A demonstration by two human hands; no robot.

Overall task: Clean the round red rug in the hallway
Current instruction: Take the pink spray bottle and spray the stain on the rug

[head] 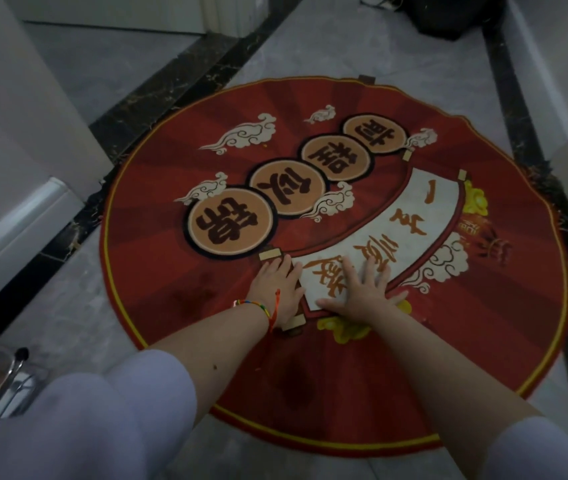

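Pale sleeves fill the lower frame; beyond them we see the left hand (277, 289) and right hand (365, 289) pressed flat, fingers spread, holding nothing, on the round red rug (310, 358) lying centre-frame on the hallway floor (68, 317). We judge it thin, soft and floppy, best gripped at its yellow-banded edge.

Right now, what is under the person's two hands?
Both the left hand and right hand rest flat on the round red rug, covering part of its white scroll print.
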